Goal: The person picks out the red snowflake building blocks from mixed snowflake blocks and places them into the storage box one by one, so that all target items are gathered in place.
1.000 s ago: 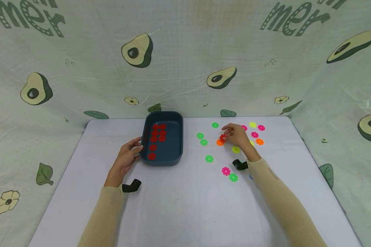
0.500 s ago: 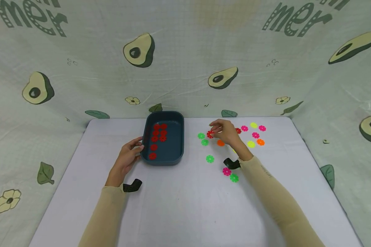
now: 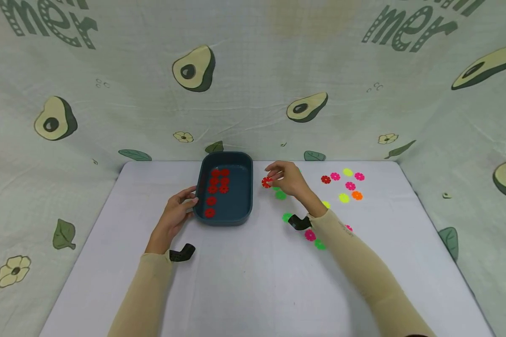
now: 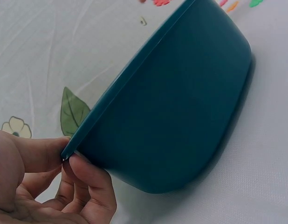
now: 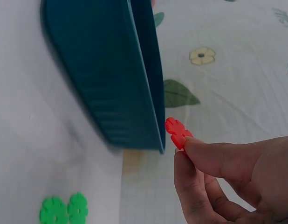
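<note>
A dark blue rectangular tray (image 3: 239, 201) stands at the back of the white table, with several red notched discs (image 3: 211, 201) lying along its left half. My left hand (image 3: 173, 216) grips the tray's left rim; in the left wrist view the thumb (image 4: 44, 151) and fingers pinch that rim (image 4: 72, 145). Just right of the tray, my right hand (image 3: 290, 180) holds one red flower-shaped disc (image 3: 266, 182) in the air. The right wrist view has this disc (image 5: 175, 129) between thumb and forefinger, near the tray's rim and apart from it.
Green discs (image 3: 280, 195) lie under and near my right hand. Farther right are pink (image 3: 350, 186), yellow (image 3: 344, 198) and orange (image 3: 357, 195) discs, plus a red one (image 3: 326, 179). A patterned cloth (image 3: 253, 93) hangs behind the table.
My right hand has carried the red disc leftward from among the scattered discs to beside the tray. The left hand keeps its hold on the rim.
</note>
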### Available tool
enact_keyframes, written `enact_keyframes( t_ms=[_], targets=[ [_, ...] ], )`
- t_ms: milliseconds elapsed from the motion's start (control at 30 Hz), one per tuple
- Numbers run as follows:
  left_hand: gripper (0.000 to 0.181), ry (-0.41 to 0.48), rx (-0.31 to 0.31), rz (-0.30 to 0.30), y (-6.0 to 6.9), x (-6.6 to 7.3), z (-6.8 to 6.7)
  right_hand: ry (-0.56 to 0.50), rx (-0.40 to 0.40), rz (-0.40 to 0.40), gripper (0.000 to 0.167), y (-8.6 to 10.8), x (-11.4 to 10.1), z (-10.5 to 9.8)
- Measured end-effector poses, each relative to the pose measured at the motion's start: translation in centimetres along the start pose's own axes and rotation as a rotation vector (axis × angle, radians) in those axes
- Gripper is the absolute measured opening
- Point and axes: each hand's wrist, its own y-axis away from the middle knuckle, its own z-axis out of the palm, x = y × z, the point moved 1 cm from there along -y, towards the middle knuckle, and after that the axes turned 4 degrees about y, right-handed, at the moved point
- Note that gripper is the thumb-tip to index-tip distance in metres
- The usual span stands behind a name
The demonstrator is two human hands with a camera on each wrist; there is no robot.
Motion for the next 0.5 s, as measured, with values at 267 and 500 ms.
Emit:
enact_keyframes(
  t_ms=[267, 500],
  targets=[
    [0.054, -0.002, -0.006, 0.002, 0.1, 0.1, 0.0, 0.019, -0.038, -0.031, 0.035, -1.2, -1.7, 2.7],
    [0.054, 0.002, -0.012, 0.006, 0.2, 0.1, 0.1, 0.028, -0.098, -0.072, 0.035, -2.1, -3.5, 5.0]
  ],
)
